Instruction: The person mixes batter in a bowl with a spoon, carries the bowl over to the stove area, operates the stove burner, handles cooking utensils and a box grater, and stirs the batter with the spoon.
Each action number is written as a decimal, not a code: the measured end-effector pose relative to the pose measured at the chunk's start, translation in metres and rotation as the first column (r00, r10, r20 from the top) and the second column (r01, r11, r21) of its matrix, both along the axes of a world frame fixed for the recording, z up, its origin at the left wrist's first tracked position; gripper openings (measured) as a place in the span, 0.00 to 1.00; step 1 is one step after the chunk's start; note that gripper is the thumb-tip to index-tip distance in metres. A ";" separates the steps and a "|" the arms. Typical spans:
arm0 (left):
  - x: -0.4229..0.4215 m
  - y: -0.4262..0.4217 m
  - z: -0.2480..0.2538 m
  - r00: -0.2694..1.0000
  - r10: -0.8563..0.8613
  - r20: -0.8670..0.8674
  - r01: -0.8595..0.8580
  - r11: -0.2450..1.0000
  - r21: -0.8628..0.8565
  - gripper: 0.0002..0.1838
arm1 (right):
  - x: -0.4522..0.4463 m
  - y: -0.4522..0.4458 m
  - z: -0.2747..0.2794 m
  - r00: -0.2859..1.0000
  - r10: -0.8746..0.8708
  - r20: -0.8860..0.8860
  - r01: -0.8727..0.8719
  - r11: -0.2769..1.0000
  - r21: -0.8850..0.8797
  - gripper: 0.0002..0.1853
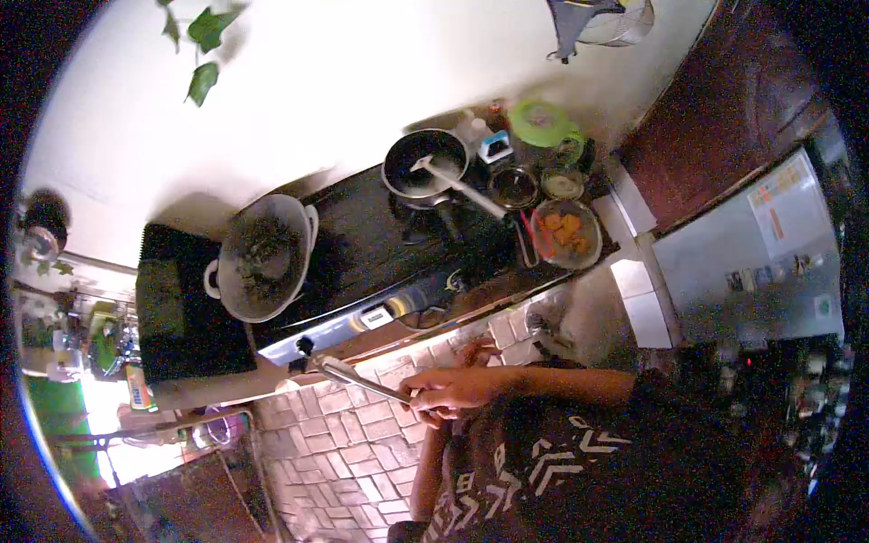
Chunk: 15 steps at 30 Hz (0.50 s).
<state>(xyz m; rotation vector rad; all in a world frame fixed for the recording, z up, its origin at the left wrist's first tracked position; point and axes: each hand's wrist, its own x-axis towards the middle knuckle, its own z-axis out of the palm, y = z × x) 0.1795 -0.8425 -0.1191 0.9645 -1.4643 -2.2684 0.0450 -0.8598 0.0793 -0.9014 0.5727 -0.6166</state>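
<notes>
As daylight falls on the brick-patterned floor below, a person in a dark shirt with pale chevrons brings two bare hands close together at a kitchen counter. The right hand is curled, its fingers closed around the near end of a long silvery utensil, which extends from that grip toward the front of the stove; its exact kind cannot be made out. Just beneath the right hand, the left hand is partly hidden, and how far it is open, or whether it shares the hold, cannot be told. Past the utensil's far end, a wide white pot with dark contents stands at one end of the stove. Straight ahead of the hands, toward the wall, a dark frying pan holds a pale-headed spatula, its handle reaching over the rim. Ahead and to the right of the hands, a bowl contains orange pieces.
</notes>
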 end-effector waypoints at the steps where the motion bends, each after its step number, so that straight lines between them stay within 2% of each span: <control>1: -0.032 0.008 0.000 1.000 -0.011 -0.005 0.011 1.000 -0.011 0.24 | -0.023 0.010 0.002 1.000 0.015 0.006 -0.015 1.000 -0.008 0.11; 4: -0.135 0.025 -0.007 0.999 -0.028 -0.028 0.027 0.999 -0.037 0.25 | -0.090 0.039 0.000 0.993 0.040 -0.115 -0.048 0.997 -0.064 0.12; 5: -0.168 0.028 -0.008 0.999 -0.028 -0.029 0.027 0.999 -0.048 0.26 | -0.112 0.049 0.001 0.994 0.050 -0.100 -0.058 0.996 -0.072 0.12; 7: -0.219 0.035 -0.012 1.000 -0.006 0.007 0.006 0.999 -0.037 0.26 | -0.149 0.070 0.001 1.000 -0.013 -0.004 0.013 0.999 0.046 0.13; 9: -0.254 0.039 -0.017 0.997 0.025 0.078 -0.027 0.999 0.024 0.27 | -0.189 0.090 -0.001 0.999 -0.028 0.038 0.028 1.000 0.013 0.13; 11: -0.280 0.041 -0.017 0.985 0.045 0.164 -0.067 0.989 0.133 0.28 | -0.234 0.098 0.013 0.987 -0.013 -0.162 -0.005 0.994 -0.111 0.12; 12: -0.283 0.043 -0.011 0.995 0.091 0.037 -0.094 0.989 0.111 0.31 | -0.250 0.104 0.007 0.980 -0.077 -0.186 0.005 0.933 -0.359 0.13; 13: -0.290 0.046 -0.017 0.993 0.110 0.042 -0.114 0.988 0.108 0.31 | -0.266 0.110 0.001 0.964 -0.177 -0.198 0.029 0.812 -0.583 0.13; 14: -0.296 0.046 -0.014 0.981 0.161 -0.111 -0.189 0.928 -0.321 0.33 | -0.284 0.114 0.020 0.968 -0.201 -0.150 0.145 0.937 -0.316 0.14; 15: -0.295 0.043 -0.012 0.988 0.152 -0.024 -0.153 0.960 -0.233 0.33 | -0.300 0.116 0.029 0.965 -0.235 -0.116 0.235 0.972 -0.017 0.15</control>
